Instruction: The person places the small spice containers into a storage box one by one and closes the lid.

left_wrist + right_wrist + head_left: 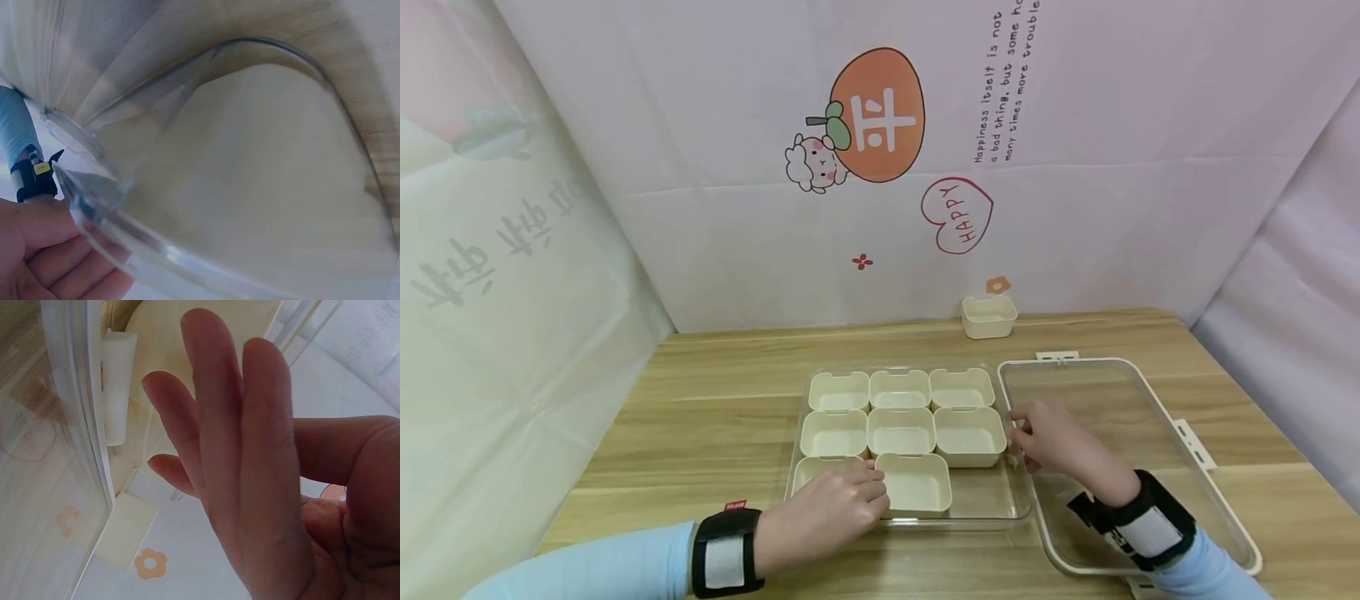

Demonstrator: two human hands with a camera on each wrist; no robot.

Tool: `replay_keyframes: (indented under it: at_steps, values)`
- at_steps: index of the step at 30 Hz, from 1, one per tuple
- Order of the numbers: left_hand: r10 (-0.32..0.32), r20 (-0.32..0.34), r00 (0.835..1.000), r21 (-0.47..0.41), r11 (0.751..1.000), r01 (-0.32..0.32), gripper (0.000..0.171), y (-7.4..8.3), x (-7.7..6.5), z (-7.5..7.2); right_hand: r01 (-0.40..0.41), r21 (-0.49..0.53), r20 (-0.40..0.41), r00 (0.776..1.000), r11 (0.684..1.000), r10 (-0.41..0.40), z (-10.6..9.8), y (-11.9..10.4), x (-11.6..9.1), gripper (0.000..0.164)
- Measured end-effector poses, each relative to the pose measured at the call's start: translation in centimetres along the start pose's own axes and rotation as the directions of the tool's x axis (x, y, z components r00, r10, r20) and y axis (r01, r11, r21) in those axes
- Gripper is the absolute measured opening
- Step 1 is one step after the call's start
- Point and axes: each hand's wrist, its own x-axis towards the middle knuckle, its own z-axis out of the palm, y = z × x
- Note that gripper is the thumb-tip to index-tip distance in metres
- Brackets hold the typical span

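A clear tray (988, 500) holds rows of small cream boxes (901, 429). My left hand (831, 508) is over the front row, its curled fingers at the left wall of the front middle box (913, 485); the thumb's contact is hidden. In the left wrist view, the curled fingers (75, 269) show behind the tray's transparent rim. Beside the tray's right edge is my right hand (1063, 442), fingers loosely extended. The right wrist view shows these fingers (215, 406) spread and holding nothing. The tray's front right spot shows bare clear bottom.
To the right lies a clear lid (1131, 417) with a white rim and side clips, its left edge next to the tray. One more cream box (989, 318) stands at the table's back edge by a printed cloth (737, 250). Wooden tabletop (700, 417) extends left.
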Motion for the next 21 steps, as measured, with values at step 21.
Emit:
replay_keyframes:
  at_steps: [21]
  values:
    - [-0.013,0.058,0.998,0.048,0.999,0.010,0.022,0.43,0.19,0.12,-0.026,-0.013,-0.012,1.000,1.000,0.026,0.10,0.12,0.04,0.026]
